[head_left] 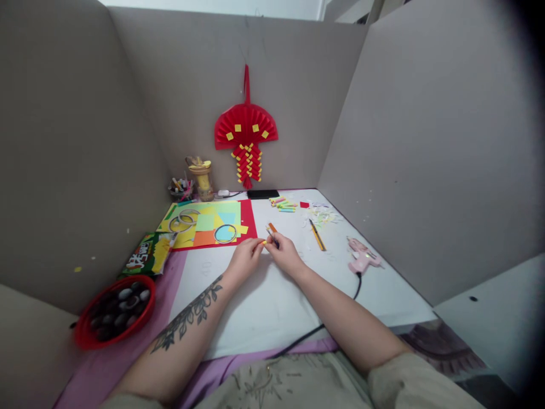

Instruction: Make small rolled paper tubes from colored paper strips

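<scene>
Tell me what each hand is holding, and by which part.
The left hand and right hand seem to pinch a small yellow piece between them; which part is hidden. The right also holds a slim tool near its lower end.

item: one head-worn camera, the feed i watch from afar. mount: above the wearer's shirt (298, 380), which fills the bottom edge. facing: forward and down, along the forearms (183, 324) to the left hand (247, 254) and right hand (284, 250) near mid-frame. range: shirt and forearms closest, hands at middle depth, back panel (187, 74) farthest, met nearly square-on. breadth: wide; i get white tabletop (255, 318) and both side panels (72, 142). margin: dark curve, right.
</scene>
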The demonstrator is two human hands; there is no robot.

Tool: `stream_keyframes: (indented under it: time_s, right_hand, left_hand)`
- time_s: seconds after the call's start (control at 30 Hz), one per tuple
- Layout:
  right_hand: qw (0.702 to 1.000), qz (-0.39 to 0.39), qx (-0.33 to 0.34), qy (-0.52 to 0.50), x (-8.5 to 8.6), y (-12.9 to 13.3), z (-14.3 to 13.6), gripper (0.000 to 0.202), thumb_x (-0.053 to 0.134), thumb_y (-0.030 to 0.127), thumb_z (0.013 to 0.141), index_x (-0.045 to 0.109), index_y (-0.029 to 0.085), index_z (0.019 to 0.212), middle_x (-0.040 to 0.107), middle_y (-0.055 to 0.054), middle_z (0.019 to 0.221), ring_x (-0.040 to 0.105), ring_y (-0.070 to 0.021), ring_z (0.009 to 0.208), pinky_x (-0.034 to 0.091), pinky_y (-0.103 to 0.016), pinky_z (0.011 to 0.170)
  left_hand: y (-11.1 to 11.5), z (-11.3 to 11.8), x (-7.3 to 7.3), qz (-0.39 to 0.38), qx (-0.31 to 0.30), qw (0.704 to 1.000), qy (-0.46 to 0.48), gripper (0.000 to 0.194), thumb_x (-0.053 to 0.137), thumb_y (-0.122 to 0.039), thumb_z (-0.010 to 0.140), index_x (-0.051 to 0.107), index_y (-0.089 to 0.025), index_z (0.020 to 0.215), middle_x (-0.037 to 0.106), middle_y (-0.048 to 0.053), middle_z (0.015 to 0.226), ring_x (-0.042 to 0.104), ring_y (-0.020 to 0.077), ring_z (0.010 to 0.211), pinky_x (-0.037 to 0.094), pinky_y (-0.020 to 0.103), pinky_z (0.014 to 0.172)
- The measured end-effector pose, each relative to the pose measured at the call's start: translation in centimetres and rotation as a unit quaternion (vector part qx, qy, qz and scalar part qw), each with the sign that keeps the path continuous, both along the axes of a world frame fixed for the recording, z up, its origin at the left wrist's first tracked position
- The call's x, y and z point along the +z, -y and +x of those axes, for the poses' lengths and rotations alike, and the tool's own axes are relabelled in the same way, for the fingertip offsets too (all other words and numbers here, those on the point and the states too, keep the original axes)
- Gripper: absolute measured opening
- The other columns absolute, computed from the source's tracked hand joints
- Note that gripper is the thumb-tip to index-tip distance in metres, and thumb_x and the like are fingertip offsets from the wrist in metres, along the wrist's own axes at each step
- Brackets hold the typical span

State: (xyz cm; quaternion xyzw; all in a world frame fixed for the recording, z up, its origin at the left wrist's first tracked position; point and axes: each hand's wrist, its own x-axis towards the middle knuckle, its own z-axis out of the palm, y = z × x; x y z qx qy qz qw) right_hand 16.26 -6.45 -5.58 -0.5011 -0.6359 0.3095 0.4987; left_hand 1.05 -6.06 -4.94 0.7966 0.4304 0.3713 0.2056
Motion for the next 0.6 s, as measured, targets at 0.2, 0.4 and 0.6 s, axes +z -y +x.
stream_keyframes:
  time_s: [0.2,0.4,0.6]
  right_hand:
    - [0.999,-0.016,0.009,-0.030,0.1,-0.2,0.3,0.018,0.057,0.036,0.074,0.058,0.018,0.072,0.049,0.002,0.061,0.044,-0.0141,0.059,0.035,-0.026,0.059]
    - [0.997,0.006,0.001,-0.079,0.2,-0.2,0.6,0.026,0.052,0.045,0.079,0.053,0.019,0.084,0.052,0.001,0.070,0.046,-0.0140,0.062,0.038,-0.027,0.063]
    - [1.000,-0.009,-0.003,0.019,0.0,-0.1,0.7,0.028,0.045,0.045,0.083,0.056,0.020,0.084,0.057,0.000,0.069,0.051,-0.0157,0.064,0.038,-0.026,0.063]
  left_hand:
    - [-0.1,0.0,0.0,-0.026,0.021,0.999,0.019,0.029,0.043,-0.032,0.088,0.066,-0.018,0.098,0.068,0.008,0.095,0.059,0.0200,0.087,0.044,0.031,0.076]
    - [-0.2,0.1,0.7,-0.118,0.033,0.989,0.085,0.031,0.043,-0.038,0.085,0.065,-0.017,0.084,0.066,0.005,0.078,0.058,0.0181,0.075,0.043,0.028,0.067]
    - [-0.5,-0.4,0.9,-0.190,0.039,0.969,0.151,0.037,0.043,-0.046,0.082,0.059,-0.016,0.067,0.052,-0.001,0.056,0.048,0.0133,0.056,0.036,0.024,0.053]
